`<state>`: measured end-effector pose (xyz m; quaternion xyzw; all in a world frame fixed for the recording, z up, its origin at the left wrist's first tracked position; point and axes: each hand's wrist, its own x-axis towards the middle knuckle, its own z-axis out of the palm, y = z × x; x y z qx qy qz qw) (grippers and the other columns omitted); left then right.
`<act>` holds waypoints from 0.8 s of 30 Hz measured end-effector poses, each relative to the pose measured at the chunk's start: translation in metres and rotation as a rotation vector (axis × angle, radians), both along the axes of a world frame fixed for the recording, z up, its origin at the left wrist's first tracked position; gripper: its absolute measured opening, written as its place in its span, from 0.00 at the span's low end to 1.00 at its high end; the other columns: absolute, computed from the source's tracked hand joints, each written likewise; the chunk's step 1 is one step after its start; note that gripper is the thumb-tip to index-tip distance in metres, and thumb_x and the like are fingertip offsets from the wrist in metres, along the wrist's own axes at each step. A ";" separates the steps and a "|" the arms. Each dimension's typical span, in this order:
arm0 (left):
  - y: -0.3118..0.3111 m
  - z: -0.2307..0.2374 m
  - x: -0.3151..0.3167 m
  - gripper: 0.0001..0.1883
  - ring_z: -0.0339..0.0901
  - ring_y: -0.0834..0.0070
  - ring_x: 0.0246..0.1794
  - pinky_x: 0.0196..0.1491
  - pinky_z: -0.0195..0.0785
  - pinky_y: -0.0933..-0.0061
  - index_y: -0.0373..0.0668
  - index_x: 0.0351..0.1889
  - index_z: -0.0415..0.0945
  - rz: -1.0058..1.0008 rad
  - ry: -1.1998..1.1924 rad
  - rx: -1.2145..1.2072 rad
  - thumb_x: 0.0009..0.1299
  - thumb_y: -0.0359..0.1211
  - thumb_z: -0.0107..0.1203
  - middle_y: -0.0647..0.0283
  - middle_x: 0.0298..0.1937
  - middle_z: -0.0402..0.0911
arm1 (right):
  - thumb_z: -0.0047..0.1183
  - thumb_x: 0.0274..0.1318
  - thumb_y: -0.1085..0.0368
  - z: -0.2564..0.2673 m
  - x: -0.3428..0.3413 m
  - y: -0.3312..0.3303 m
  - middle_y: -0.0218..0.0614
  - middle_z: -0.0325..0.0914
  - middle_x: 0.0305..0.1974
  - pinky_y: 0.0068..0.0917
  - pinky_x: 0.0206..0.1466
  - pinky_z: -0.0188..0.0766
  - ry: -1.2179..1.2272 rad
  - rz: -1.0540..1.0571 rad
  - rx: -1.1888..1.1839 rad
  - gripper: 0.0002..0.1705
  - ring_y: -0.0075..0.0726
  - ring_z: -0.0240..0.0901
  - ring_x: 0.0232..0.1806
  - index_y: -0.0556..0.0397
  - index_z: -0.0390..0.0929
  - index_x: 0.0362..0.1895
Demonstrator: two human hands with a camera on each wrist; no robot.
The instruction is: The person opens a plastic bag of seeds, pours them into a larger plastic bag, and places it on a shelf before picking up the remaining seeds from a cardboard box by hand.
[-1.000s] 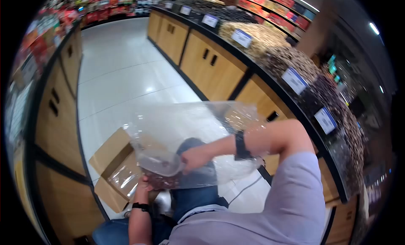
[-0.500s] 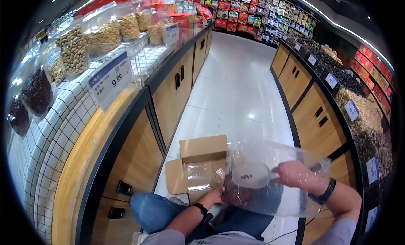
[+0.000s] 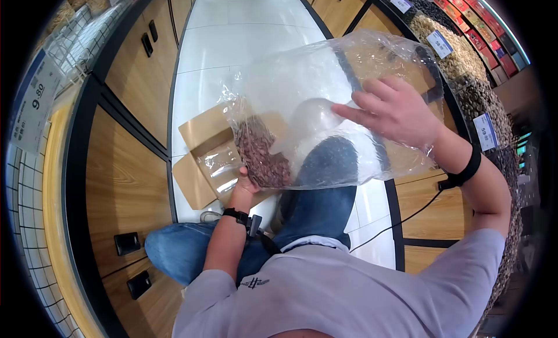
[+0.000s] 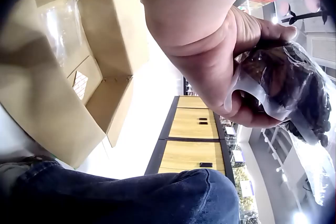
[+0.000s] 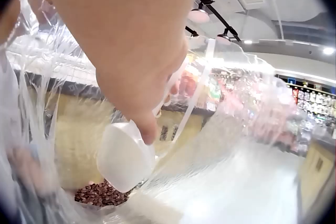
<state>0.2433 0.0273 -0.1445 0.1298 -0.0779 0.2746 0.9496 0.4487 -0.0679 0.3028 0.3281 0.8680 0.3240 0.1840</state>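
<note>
A large clear plastic bag [image 3: 279, 70] stretches between my two hands. Dark reddish-brown seeds [image 3: 261, 157] fill its lower left corner. My left hand [image 3: 248, 182] grips that corner from outside; in the left wrist view, thumb and fingers curl round the filled plastic [image 4: 283, 85]. Inside the bag, my right hand [image 3: 392, 111] holds a whitish scoop [image 3: 314, 117] by its handle. The right wrist view shows the thumb pressed on the scoop [image 5: 125, 158], whose lip hangs just over the seeds [image 5: 102, 194].
An open cardboard box [image 3: 200, 131] with clear plastic inside lies on the floor beside my left hand. Wooden cabinets [image 3: 128, 163] flank the aisle. Bulk dried goods with price signs [image 3: 485, 131] top the right counter. A cable [image 3: 395, 221] hangs from the right wrist.
The view swings right, then tilts downward. My right hand has drawn the scoop up and away from the seeds, still inside the bag. The left hand keeps its grip on the corner.
</note>
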 end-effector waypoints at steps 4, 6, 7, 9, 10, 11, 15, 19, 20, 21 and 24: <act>0.003 0.003 0.002 0.63 0.71 0.52 0.68 0.71 0.65 0.46 0.40 0.72 0.64 0.034 0.039 -0.008 0.38 0.56 0.82 0.51 0.69 0.72 | 0.55 0.53 0.61 0.006 0.002 -0.002 0.23 0.70 0.36 0.28 0.44 0.72 0.111 -0.081 0.022 0.26 0.31 0.70 0.45 0.34 0.81 0.59; 0.007 0.007 -0.002 0.65 0.70 0.54 0.69 0.72 0.64 0.46 0.42 0.73 0.62 0.027 0.080 0.012 0.35 0.56 0.83 0.53 0.69 0.72 | 0.61 0.52 0.59 0.014 0.010 0.001 0.24 0.75 0.37 0.30 0.44 0.74 0.213 -0.099 -0.002 0.26 0.33 0.73 0.42 0.31 0.82 0.59; 0.007 0.017 -0.003 0.65 0.70 0.54 0.69 0.72 0.64 0.46 0.42 0.73 0.62 0.019 0.081 0.009 0.35 0.56 0.83 0.53 0.69 0.72 | 0.61 0.52 0.59 0.017 0.017 0.002 0.24 0.75 0.37 0.30 0.44 0.74 0.214 -0.107 -0.004 0.26 0.33 0.73 0.42 0.31 0.82 0.59; 0.010 0.036 -0.001 0.65 0.70 0.54 0.69 0.71 0.65 0.46 0.42 0.73 0.61 0.143 0.060 0.071 0.36 0.54 0.83 0.54 0.70 0.71 | 0.65 0.49 0.57 0.024 0.028 -0.001 0.25 0.77 0.37 0.30 0.42 0.74 0.223 -0.077 0.090 0.29 0.32 0.74 0.42 0.30 0.82 0.59; 0.015 0.033 0.001 0.64 0.67 0.53 0.71 0.75 0.59 0.45 0.41 0.75 0.59 0.101 -0.041 0.084 0.40 0.52 0.82 0.54 0.73 0.68 | 0.68 0.47 0.56 0.032 0.027 -0.005 0.25 0.77 0.36 0.30 0.41 0.74 0.278 -0.120 0.069 0.31 0.33 0.75 0.40 0.30 0.82 0.60; 0.019 0.031 0.005 0.64 0.67 0.53 0.71 0.75 0.58 0.46 0.41 0.75 0.59 0.106 -0.048 0.071 0.41 0.52 0.82 0.54 0.73 0.68 | 0.68 0.47 0.56 0.034 0.028 -0.010 0.25 0.77 0.36 0.30 0.41 0.74 0.273 -0.128 0.072 0.31 0.33 0.75 0.40 0.30 0.82 0.60; 0.027 0.019 0.009 0.64 0.66 0.53 0.71 0.75 0.57 0.46 0.41 0.75 0.58 0.170 -0.049 0.005 0.41 0.52 0.82 0.54 0.73 0.68 | 0.68 0.48 0.52 0.042 0.040 -0.031 0.23 0.77 0.33 0.32 0.36 0.73 0.323 -0.254 0.019 0.31 0.34 0.76 0.36 0.26 0.81 0.60; 0.040 -0.008 0.034 0.64 0.65 0.53 0.72 0.76 0.55 0.46 0.41 0.76 0.58 0.180 -0.078 -0.070 0.42 0.52 0.81 0.54 0.73 0.67 | 0.64 0.54 0.43 0.059 0.066 -0.056 0.26 0.77 0.31 0.34 0.31 0.72 0.504 -0.391 0.082 0.26 0.38 0.77 0.29 0.29 0.84 0.57; 0.041 -0.016 0.038 0.64 0.65 0.53 0.72 0.76 0.55 0.46 0.41 0.76 0.58 0.178 -0.088 -0.085 0.42 0.52 0.81 0.54 0.73 0.67 | 0.63 0.54 0.42 0.062 0.071 -0.063 0.27 0.77 0.30 0.34 0.31 0.72 0.540 -0.429 0.102 0.25 0.39 0.77 0.29 0.29 0.84 0.56; 0.043 -0.023 0.039 0.64 0.65 0.53 0.72 0.76 0.54 0.46 0.41 0.76 0.58 0.181 -0.097 -0.102 0.42 0.52 0.81 0.54 0.74 0.67 | 0.63 0.55 0.40 0.065 0.077 -0.067 0.27 0.78 0.29 0.34 0.31 0.72 0.583 -0.457 0.121 0.25 0.39 0.77 0.29 0.30 0.85 0.55; 0.049 -0.046 0.036 0.63 0.64 0.53 0.73 0.77 0.53 0.46 0.41 0.76 0.57 0.218 -0.105 -0.150 0.43 0.52 0.81 0.54 0.74 0.67 | 0.63 0.56 0.40 0.068 0.105 -0.082 0.30 0.81 0.29 0.33 0.33 0.73 0.796 -0.517 0.113 0.26 0.38 0.79 0.30 0.35 0.85 0.55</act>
